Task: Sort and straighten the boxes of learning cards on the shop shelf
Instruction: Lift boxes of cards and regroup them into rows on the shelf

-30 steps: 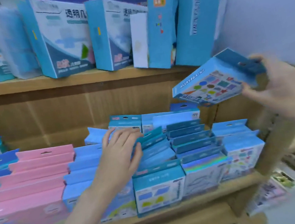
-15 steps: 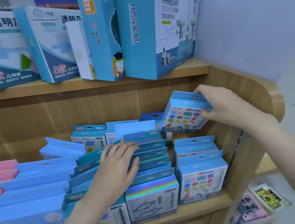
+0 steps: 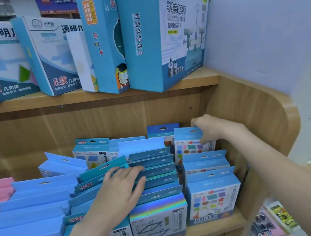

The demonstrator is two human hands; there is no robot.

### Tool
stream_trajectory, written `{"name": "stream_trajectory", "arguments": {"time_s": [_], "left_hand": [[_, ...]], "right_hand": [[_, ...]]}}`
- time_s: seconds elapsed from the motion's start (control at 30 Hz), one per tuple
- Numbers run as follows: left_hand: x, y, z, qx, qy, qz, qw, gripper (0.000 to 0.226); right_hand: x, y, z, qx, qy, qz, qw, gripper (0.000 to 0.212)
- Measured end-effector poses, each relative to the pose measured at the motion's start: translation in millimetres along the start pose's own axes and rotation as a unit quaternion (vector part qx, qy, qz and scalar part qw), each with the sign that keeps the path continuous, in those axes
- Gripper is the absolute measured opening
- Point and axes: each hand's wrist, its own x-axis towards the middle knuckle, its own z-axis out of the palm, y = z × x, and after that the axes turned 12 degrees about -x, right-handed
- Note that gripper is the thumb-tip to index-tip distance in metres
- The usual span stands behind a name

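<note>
Right hand [image 3: 210, 128] has lowered shapes box [image 3: 190, 145], still gripped, behind right row; left hand [image 3: 120, 188] flat on tilted boxes [image 3: 102, 169], unsorted.

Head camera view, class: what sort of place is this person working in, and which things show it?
Probably a shop selling teaching aids. Wooden shelves carry rows of identical blue card boxes with hang-tabs, large boxed geometry and science kits stand above, and more packaged goods sit lower right.

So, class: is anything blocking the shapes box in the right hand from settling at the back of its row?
Nothing visible does. The right hand holds the shapes box behind two matching boxes, beside the wooden side panel.
</note>
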Motion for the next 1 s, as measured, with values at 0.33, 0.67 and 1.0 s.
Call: {"name": "stream_trajectory", "arguments": {"time_s": [0.33, 0.67, 1.0], "left_hand": [[0, -6, 4, -0.057, 0.021, -0.006, 0.998, 0.046], [1, -6, 4, -0.066, 0.032, -0.047, 0.996, 0.056], [4, -5, 1, -0.081, -0.023, -0.101, 0.991, 0.095]], "right_hand": [[42, 2, -3, 0.103, -0.029, -0.018, 0.994, 0.054], [85, -28, 28, 0.090, 0.071, 0.025, 0.993, 0.025], [29, -18, 11, 0.047, 0.373, 0.046, 0.925, 0.017]]}}
